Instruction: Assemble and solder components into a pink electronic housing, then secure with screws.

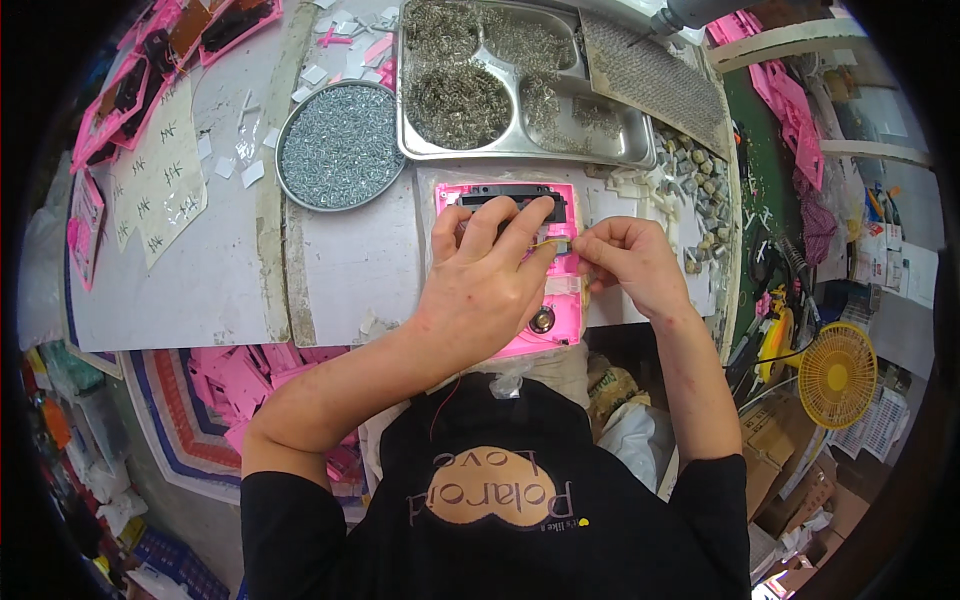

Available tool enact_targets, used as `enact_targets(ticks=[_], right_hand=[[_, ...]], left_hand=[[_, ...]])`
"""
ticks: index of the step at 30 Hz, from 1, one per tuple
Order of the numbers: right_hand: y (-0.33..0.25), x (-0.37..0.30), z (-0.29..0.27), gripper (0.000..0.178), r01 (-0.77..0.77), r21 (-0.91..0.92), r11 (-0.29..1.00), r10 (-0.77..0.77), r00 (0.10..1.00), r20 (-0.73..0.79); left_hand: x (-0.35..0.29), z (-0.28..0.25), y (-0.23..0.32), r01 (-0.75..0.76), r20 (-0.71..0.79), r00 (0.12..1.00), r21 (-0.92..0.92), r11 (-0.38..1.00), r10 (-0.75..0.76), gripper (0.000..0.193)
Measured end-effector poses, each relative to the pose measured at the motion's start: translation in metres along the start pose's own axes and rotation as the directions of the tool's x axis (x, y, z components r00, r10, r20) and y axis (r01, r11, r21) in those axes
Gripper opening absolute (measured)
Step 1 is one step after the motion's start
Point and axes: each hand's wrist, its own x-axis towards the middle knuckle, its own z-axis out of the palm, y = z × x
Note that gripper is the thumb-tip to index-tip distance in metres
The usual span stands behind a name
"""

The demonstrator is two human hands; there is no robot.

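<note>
A pink plastic shell (572, 318) lies in front of me at the table's near edge. A black plastic strip (512, 190) runs across its far end, and a round metal-rimmed part (541, 320) sits in its near half. My left hand (490, 275) reaches over the shell with its fingers spread, several tips on or near the strip; its thumb is hidden. At the shell's right edge my right hand (628, 258) pinches thin yellowish wires (548, 243) between thumb and forefinger. A small greyish piece (563, 247) shows beside those fingertips.
Beyond the shell stand a round tray of small metal pieces (340, 145) and a steel compartment tray (530, 155) holding springs. Small light pieces (695, 190) pile up on the right. Further pink shells (220, 385) fill a striped bag at lower left. A yellow fan (838, 375) stands right.
</note>
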Motion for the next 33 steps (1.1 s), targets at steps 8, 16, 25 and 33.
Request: enact_targets(ticks=[8,16,25,33], right_hand=[[0.000,-0.001,0.008,0.019,0.140,-0.190,0.972,-0.147,0.989,-0.023],[0.000,0.004,0.002,0.016,0.089,-0.054,0.995,-0.087,0.995,0.043],[0.015,0.002,0.014,0.022,0.526,-0.463,0.713,-0.605,0.796,-0.028],[0.030,0.007,0.039,0.012,0.421,-0.211,0.882,-0.468,0.835,-0.289]], left_hand=[[0.000,0.001,0.000,0.004,0.001,1.000,-0.007,1.000,-0.004,0.033],[0.000,0.002,0.001,-0.003,-0.010,1.000,0.008,1.000,0.004,0.034],[0.005,-0.006,-0.014,0.065,-0.059,0.995,-0.244,0.967,-0.082,0.018],[0.027,-0.006,-0.017,-0.030,-0.032,0.999,-0.080,0.996,0.028,0.019]])
